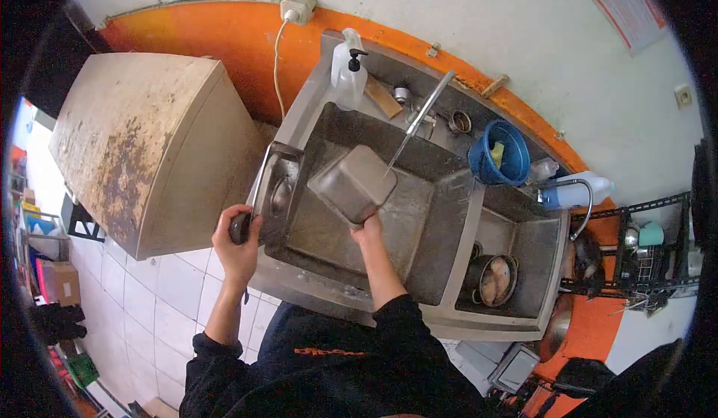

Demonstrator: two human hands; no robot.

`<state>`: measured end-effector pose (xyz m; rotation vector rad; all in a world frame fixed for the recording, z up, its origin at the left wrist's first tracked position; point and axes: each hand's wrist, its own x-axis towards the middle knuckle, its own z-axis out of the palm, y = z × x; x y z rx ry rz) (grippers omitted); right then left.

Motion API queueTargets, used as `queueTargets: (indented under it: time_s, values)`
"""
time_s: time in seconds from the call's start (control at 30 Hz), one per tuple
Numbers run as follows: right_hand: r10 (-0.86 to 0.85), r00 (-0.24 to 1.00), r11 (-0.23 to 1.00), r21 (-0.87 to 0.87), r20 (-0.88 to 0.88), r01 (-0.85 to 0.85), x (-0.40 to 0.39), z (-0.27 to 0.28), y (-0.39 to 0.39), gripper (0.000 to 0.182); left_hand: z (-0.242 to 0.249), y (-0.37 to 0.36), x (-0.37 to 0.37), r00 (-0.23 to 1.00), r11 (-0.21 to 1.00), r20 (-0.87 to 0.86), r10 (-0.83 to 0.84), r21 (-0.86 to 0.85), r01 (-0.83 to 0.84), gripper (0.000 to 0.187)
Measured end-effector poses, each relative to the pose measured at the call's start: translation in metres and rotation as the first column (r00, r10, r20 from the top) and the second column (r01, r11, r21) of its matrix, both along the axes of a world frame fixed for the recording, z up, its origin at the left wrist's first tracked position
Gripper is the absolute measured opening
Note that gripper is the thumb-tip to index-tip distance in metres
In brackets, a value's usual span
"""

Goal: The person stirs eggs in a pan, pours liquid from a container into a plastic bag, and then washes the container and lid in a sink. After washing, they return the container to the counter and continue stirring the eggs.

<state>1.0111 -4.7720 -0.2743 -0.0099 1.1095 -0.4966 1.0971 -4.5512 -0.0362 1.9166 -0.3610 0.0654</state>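
Note:
My right hand (367, 231) grips the lower edge of a rectangular metal pan (351, 182), tilted over the large sink basin (314, 242). A thin stream of water from the faucet (430, 104) meets the pan's right side. At the sink's left edge, my left hand (236, 244) is closed around a dark rounded thing (240, 228), whose kind I cannot make out. Just above that hand, a shiny metal edge runs upward alongside a small metal container (283, 186) on the sink's left rim.
White bottles (350, 74) and a brown block (384, 98) stand behind the basin. Further right are a blue bucket (499, 152) and a jug (577, 192). A pot (494, 280) sits in the smaller basin. The worn cabinet (149, 149) borders the sink's left side.

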Motion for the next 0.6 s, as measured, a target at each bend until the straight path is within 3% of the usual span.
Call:
queueTargets:
  time_s: [0.13,0.23,0.33,0.37,0.4,0.47,0.53,0.6]
  values:
    - [0.066,0.996,0.995,-0.075,0.059,-0.062,-0.008,-0.01,0.005,0.026,-0.005,0.003,0.001,1.0,0.999,-0.012,0.025,0.02,-0.025,0.018]
    - [-0.108,0.99,0.985,0.123,-0.095,0.119,-0.008,0.008,-0.005,0.037,-0.002,0.004,-0.001,0.999,0.999,-0.008,0.037,0.015,-0.037,0.017]
    - [-0.03,0.997,0.968,-0.248,0.075,0.047,-0.016,0.009,-0.014,0.045,-0.003,0.004,-0.002,0.999,0.999,0.006,0.051,0.019,-0.051,0.016]
    - [-0.004,0.995,0.912,-0.408,-0.098,-0.037,-0.021,0.027,-0.016,0.052,-0.003,0.005,-0.003,0.999,0.998,0.003,0.052,0.018,-0.052,0.016]
    - [0.17,0.968,0.77,-0.588,-0.186,-0.249,-0.029,0.046,-0.02,0.053,-0.003,0.005,-0.003,0.999,0.998,0.004,0.053,0.016,-0.053,0.015]
    - [0.403,0.799,0.276,-0.773,-0.446,-0.571,-0.047,0.077,-0.033,0.053,-0.002,0.006,-0.001,0.999,0.999,-0.019,0.046,0.006,-0.046,0.016]
    - [0.337,0.568,-0.055,-0.618,-0.751,-0.785,-0.054,0.091,-0.039,0.04,-0.005,0.008,-0.001,0.999,0.999,-0.026,0.042,0.004,-0.042,0.016]
    - [0.19,0.238,-0.341,-0.292,-0.952,-0.894,-0.053,0.132,-0.034,0.029,-0.01,0.009,0.002,1.0,1.0,-0.01,0.028,0.011,-0.028,0.017]
